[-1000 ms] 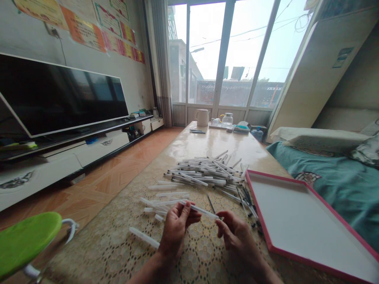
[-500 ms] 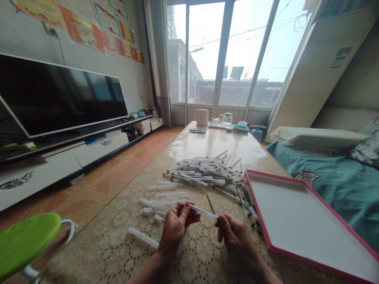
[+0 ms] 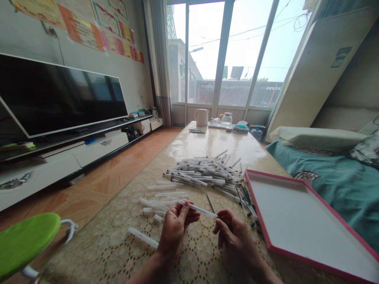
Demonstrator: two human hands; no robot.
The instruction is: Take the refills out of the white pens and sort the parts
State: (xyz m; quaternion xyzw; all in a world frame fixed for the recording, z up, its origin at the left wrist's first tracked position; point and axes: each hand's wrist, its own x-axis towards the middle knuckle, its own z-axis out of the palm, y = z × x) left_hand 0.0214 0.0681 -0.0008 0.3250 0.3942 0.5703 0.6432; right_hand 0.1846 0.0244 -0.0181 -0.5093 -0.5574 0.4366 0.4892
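My left hand [image 3: 174, 225] is closed round a slim white pen [image 3: 205, 211], thumb on top, and the pen slants down to the right. At its right end a short dark part shows, and the fingertips of my right hand [image 3: 234, 234] are pinched there. Beyond my hands lies a heap of white pens with dark ends [image 3: 204, 171]. Loose white tubes [image 3: 156, 203] are spread to the left of the heap, and one white tube [image 3: 143, 237] lies beside my left wrist. A thin dark rod [image 3: 210, 203] rests just past the held pen.
A shallow white tray with a pink rim [image 3: 260, 213] lies to the right, with dark small parts [image 3: 247, 199] along its left edge. A jug [image 3: 201, 117] and a glass pot [image 3: 226, 119] stand at the table's far end. A green stool [image 3: 28, 240] is at left.
My right hand has shifted and turned slightly at the pen's dark end, its fingers more curled. My left hand and the pen are almost where they were.
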